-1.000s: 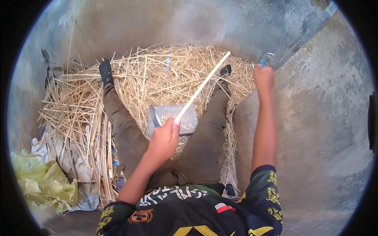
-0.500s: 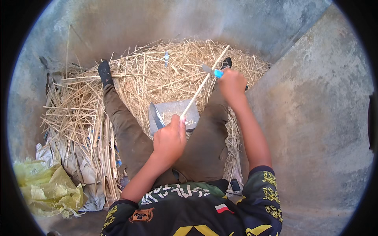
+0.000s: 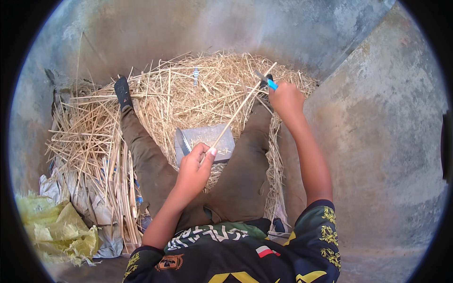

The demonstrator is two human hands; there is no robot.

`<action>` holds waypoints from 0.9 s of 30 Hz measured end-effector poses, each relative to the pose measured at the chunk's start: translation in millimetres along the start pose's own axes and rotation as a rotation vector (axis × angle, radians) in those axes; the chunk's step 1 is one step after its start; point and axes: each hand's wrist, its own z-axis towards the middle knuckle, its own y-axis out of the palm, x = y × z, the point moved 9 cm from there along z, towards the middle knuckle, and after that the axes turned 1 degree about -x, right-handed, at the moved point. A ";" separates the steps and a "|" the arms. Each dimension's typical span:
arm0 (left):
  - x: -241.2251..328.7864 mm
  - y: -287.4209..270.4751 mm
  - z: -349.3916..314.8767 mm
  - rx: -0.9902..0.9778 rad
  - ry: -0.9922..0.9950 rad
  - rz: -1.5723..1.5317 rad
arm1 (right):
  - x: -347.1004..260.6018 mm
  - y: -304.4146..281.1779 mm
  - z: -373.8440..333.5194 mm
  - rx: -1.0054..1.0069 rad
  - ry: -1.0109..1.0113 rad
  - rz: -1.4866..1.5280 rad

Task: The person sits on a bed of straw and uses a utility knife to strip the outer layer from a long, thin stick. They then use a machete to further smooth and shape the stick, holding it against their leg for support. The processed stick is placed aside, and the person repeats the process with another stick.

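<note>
A long, thin, pale wooden stick (image 3: 237, 113) slants up and to the right from my left hand (image 3: 194, 170), whose thumb and fingers pinch its near end. My right hand (image 3: 287, 100) is closed round the blue handle of a knife (image 3: 272, 85). The knife's blade lies across the stick close to its far end; whether it touches is hard to tell. Between my legs sits a grey block (image 3: 219, 136) with small shavings on it. A toothed blade (image 3: 185, 141) lies at the block's left side.
Pale shavings (image 3: 222, 87) heap up beyond the block, with a wristwatch (image 3: 196, 75) on them. Loose split strips (image 3: 87, 134) pile at the left, above a torn yellow sack (image 3: 56, 231). A concrete wall (image 3: 373, 155) rises close on my right, another wall (image 3: 188, 28) ahead.
My right hand and the knife have moved right, toward the far end of the stick. My left hand has shifted slightly left and nearer, lowering the stick's angle a little.
</note>
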 end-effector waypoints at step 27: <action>-17.0 27.5 1.8 -0.379 -0.294 -0.566 | -39.2 -2.8 -53.2 0.227 -0.276 0.141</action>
